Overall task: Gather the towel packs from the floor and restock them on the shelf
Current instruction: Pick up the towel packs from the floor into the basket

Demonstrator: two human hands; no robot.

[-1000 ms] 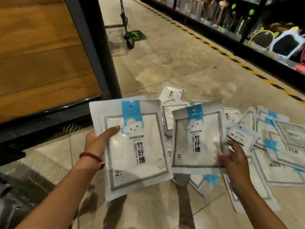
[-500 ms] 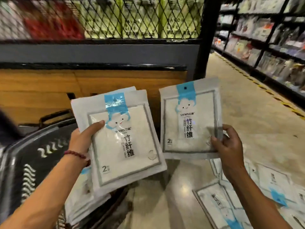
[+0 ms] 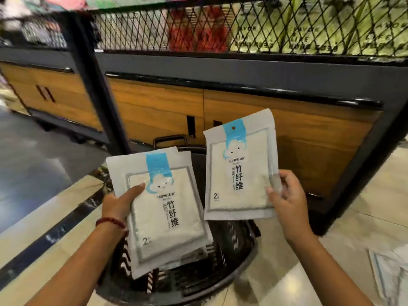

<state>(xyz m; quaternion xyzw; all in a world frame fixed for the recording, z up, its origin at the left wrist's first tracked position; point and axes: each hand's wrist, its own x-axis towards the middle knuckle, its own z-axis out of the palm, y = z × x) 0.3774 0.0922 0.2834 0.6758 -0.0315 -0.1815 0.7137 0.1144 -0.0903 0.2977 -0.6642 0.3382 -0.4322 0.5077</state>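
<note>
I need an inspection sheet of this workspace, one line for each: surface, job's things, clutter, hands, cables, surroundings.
Surface: glossy tiled floor.
Job's things: stack of towel packs and single towel pack held up; loose packs on the floor, lower right.
Clutter: black basket on the floor below the held packs.
Hands: left hand grips the stack; right hand pinches the single pack's edge.
Cables: nothing seen.
Surroundings: shelf unit with wood panels, wire mesh above; goods behind are blurred.

We find the black basket open-topped directly below; ahead, the wooden shelf base and the wire mesh above it bar passage; floor lies left.
</note>
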